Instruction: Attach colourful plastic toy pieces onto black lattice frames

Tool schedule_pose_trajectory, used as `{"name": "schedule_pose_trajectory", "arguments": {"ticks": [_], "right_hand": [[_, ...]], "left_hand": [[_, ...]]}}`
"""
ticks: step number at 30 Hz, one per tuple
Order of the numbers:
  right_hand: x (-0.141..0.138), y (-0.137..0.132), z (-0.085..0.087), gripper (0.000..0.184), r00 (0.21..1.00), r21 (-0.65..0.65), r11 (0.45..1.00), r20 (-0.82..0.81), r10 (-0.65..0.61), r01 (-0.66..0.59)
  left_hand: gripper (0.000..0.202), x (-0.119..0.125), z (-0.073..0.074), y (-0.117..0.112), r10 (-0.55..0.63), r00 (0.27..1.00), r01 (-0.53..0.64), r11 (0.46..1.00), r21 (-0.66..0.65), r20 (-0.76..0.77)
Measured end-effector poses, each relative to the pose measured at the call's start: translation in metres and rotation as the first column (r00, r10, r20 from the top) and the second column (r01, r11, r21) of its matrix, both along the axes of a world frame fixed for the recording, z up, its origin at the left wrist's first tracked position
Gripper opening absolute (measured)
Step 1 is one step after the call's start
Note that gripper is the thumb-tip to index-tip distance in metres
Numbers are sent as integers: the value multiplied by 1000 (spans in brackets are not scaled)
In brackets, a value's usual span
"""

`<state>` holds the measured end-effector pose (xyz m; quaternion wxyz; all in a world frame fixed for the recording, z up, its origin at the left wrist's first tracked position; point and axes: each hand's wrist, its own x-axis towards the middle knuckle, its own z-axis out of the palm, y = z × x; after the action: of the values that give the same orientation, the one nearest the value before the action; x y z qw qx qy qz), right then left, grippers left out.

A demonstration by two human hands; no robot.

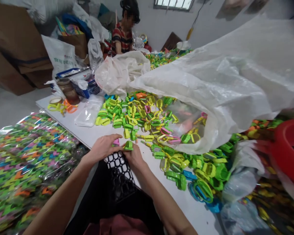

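Above a black plastic grid (123,186) at the table's near edge, my two hands are close together. My left hand (103,148) has its fingers closed round a small pink plastic piece (116,142). Beside it, my right hand (135,158) grips a small green plastic piece (128,146), its fingertips partly hidden. Just beyond both hands spreads a heap of green and yellow plastic loops (133,112), with a few pink, orange and blue ones among them.
A large translucent bag (210,78) opens over the heap. To the left are clear plastic sleeves (89,111), orange-handled scissors (70,107), a brown jar (68,91) and a blue basket (91,87). A red basin (287,147) stands right. Another person (122,36) sits at the back.
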<state>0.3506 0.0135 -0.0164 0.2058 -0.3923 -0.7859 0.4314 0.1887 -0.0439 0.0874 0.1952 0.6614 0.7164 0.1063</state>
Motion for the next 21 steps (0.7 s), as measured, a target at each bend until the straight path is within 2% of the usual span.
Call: {"name": "schedule_pose_trajectory", "arguments": {"ticks": [4, 7, 10, 14, 21], "right_hand": [[-6, 1, 1, 15, 999, 41, 999, 32, 10, -11], [-13, 6, 3, 15, 999, 51, 998, 44, 30, -32], [-19, 8, 5, 21, 994, 60, 995, 76, 76, -80], [-26, 3, 8, 26, 980, 151, 983, 182, 77, -105], [-27, -5, 16, 25, 948, 216, 963, 304, 90, -160]], "left_hand": [[54, -10, -1, -3, -80, 994, 78, 996, 40, 75], [52, -16, -1, -3, -91, 995, 89, 995, 34, 51], [53, -15, 1, -3, -73, 997, 73, 997, 13, 12], [63, -8, 1, -2, -21, 1000, 21, 999, 28, -7], [51, -1, -3, 0, -13, 997, 12, 1000, -21, -78]]}}
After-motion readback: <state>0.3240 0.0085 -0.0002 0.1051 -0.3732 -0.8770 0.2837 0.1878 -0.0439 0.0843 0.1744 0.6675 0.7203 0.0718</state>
